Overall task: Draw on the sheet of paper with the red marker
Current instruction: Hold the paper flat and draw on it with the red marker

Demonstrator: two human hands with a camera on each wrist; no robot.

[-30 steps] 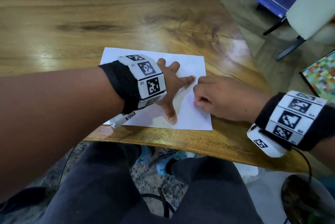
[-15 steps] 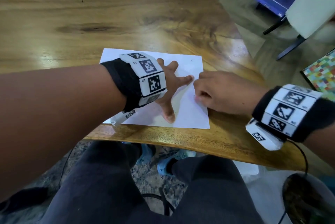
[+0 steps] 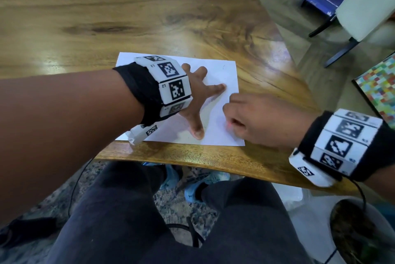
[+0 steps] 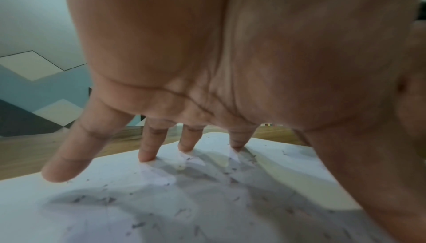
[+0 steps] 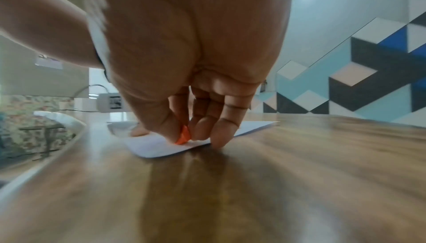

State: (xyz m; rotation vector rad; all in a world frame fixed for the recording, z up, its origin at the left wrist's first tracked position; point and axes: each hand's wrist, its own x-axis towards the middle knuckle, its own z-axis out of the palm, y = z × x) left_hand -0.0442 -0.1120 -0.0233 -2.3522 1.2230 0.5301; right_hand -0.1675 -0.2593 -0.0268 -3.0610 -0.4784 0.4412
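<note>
Wooden tabletop [image 3: 149,18] carrying sheet of paper [image 3: 222,135]: left hand [image 3: 195,101] spread flat, pinning; right hand [image 3: 256,120] pinching red marker [image 5: 182,136], tip down. Red strokes barely visible, perhaps just begun.

Left hand [image 3: 195,101] spread on paper [image 3: 215,133]; right hand [image 3: 254,120] pinches red marker [image 3: 228,125].

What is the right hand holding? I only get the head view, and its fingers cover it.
Observer: The right wrist view shows the right hand pinching a red marker, a short part visible between thumb and fingers.
Operator: Touching the paper?
Observer: Its lower end meets the sheet of paper near a corner.
Operator: Is the other palm flat?
Observer: No; the left wrist view shows the left hand arched, palm raised, fingertips pressing the sheet.
</note>
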